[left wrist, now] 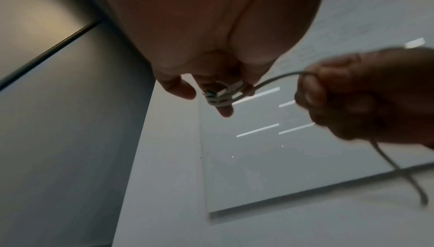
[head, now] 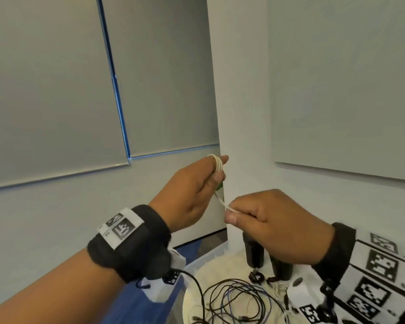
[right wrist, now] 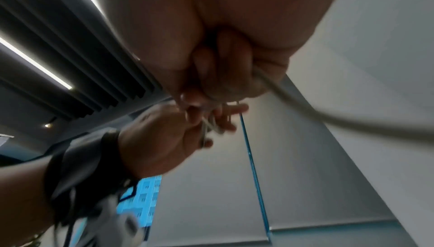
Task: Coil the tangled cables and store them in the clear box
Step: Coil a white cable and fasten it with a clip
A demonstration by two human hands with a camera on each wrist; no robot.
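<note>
Grey blinds behind, my left hand (head: 192,188) held white cable (head: 218,165) loops on its fingers; my right hand (head: 274,220) pinched the tail. Tangled cables (head: 239,300) waited on the bench (head: 189,309); I saw no box.

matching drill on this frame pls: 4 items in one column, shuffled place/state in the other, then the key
Items:
1. white cable
2. left hand
3. right hand
4. dark cables

States:
A. lying in a loose tangle on the white table
B. pinches the free run of the cable
C. partly looped around fingers, raised in the air
D. carries the wound loops

Pairs: 1-C, 2-D, 3-B, 4-A
</note>
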